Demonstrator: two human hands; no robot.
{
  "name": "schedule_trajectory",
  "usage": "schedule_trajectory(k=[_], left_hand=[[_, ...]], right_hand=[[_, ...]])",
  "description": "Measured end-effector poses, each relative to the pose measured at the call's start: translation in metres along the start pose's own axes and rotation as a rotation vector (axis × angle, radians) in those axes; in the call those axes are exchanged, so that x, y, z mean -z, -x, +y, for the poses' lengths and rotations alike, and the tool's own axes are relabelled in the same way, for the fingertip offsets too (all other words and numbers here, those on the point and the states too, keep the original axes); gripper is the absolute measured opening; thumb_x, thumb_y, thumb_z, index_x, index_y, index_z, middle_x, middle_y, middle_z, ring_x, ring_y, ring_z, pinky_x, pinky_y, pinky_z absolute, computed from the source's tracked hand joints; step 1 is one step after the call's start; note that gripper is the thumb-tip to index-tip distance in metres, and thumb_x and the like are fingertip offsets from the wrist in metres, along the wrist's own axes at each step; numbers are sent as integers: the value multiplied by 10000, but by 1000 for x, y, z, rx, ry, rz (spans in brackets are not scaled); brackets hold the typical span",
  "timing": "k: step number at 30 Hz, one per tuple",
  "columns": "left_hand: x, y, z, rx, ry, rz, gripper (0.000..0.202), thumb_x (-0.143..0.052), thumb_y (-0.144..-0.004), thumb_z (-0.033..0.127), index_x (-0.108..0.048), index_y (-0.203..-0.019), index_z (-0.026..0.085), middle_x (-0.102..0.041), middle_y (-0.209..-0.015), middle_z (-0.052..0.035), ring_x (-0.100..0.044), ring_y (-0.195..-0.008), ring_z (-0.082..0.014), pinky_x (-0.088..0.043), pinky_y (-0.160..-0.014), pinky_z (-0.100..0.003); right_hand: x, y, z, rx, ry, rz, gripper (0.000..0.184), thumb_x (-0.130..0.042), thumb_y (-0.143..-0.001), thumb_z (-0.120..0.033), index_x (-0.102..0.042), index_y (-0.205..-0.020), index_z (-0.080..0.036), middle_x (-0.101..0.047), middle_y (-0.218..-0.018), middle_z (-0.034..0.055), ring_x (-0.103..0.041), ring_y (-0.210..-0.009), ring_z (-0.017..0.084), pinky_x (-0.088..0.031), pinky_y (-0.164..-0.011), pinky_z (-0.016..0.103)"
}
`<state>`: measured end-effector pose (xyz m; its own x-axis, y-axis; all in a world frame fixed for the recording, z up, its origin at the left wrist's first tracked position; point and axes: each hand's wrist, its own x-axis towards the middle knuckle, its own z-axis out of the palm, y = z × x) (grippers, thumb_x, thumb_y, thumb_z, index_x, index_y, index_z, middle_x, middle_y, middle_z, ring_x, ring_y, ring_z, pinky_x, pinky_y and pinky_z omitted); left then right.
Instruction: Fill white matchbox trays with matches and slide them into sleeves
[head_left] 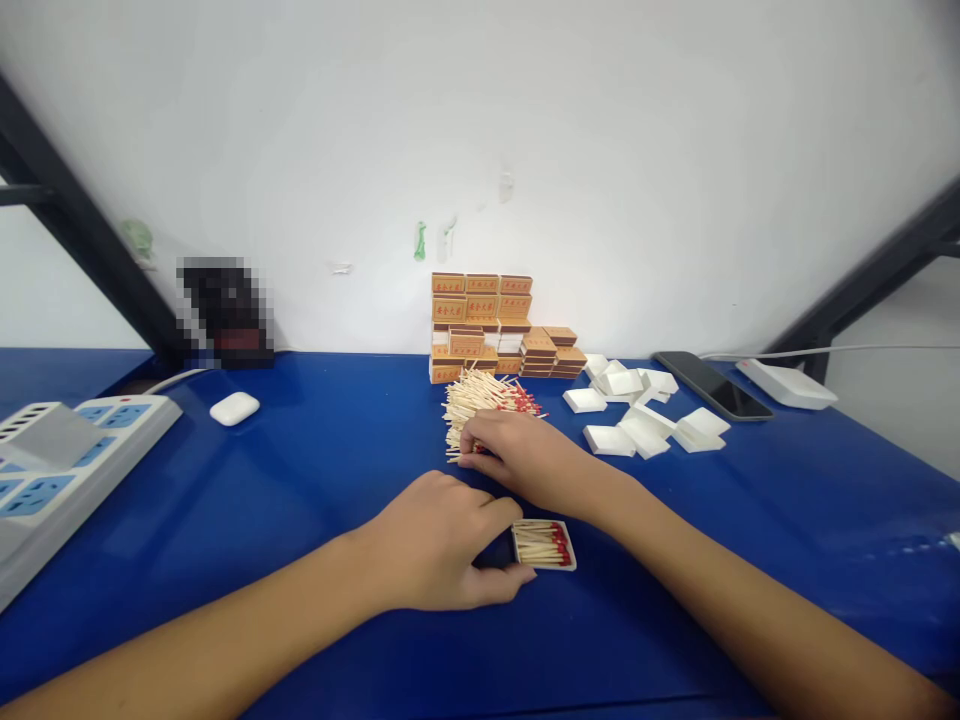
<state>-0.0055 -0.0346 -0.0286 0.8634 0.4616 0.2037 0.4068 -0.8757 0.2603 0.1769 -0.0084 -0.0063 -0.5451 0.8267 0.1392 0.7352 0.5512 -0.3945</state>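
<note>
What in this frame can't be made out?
Head view.
Pixelated: black object at the back.
Too small: print on stacked matchboxes.
Cut by left edge: power strip.
Covered by left hand: left end of match tray.
Hidden by its own fingers: whether right hand pinches loose matches.

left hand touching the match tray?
Touching. The head view shows the left hand gripping the left end of the tray, with the thumb along its near edge and the fingers over its far corner. No gap shows.
</note>
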Motion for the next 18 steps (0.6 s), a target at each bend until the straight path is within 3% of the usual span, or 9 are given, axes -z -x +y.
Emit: schedule_trajectory(k=[9,18], left_hand=[[2,0,1,-6,4,5,286,-667,-906,471,-714,-966,195,-747,-781,-24,-713,-676,-221,-448,-560,-305],[4,-2,0,37,-1,-23,299,-658,-911,475,-722,-1003,198,-766,-809,-27,-727,-689,-229,-443,-564,-301]], right_hand=[[5,2,1,-14,-14,-65,105,-640,-996,-159,-614,-896,-175,-689,-944,51,-591,-838,166,-403,-717,290],[9,8,2,-79,83,-150,146,-559,-1049,-218,-598,-916,-171,-694,-990,77,-608,-801,177,-391,-671,301]])
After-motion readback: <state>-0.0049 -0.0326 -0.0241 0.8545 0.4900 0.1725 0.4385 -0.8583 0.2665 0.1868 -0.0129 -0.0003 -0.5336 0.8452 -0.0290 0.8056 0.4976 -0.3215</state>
